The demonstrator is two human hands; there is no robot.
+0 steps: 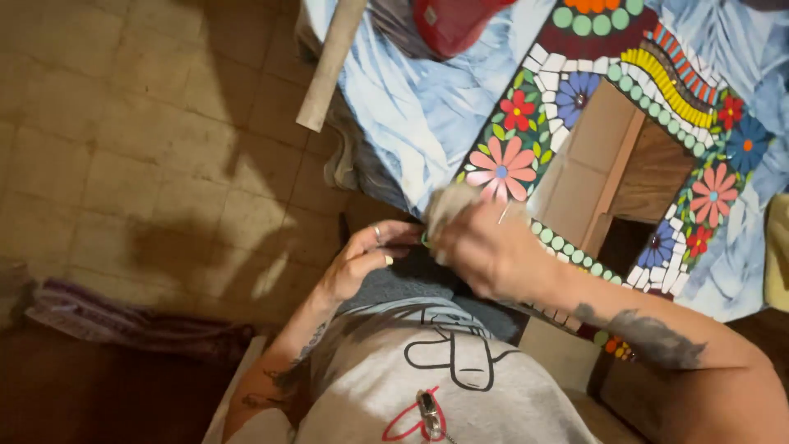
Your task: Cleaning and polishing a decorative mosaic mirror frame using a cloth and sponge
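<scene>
Tiled in bright flowers, a mosaic frame (625, 123) is wiped at its near corner.
A pale cloth (448, 205) is held bunched in the closed grip of the right hand (489, 247); the left hand (370, 255), fingers curled, is kept just beside it, its hold unclear.

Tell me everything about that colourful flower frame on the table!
The mosaic frame is covered in small glossy tiles: red, pink, orange and blue flowers, green round dots, white pieces and a yellow wavy band. Its middle is an open hole showing brown surfaces through it. It lies flat, turned at an angle, on a blue and white cloth. The right hand presses a pale rag against its near corner.
</scene>
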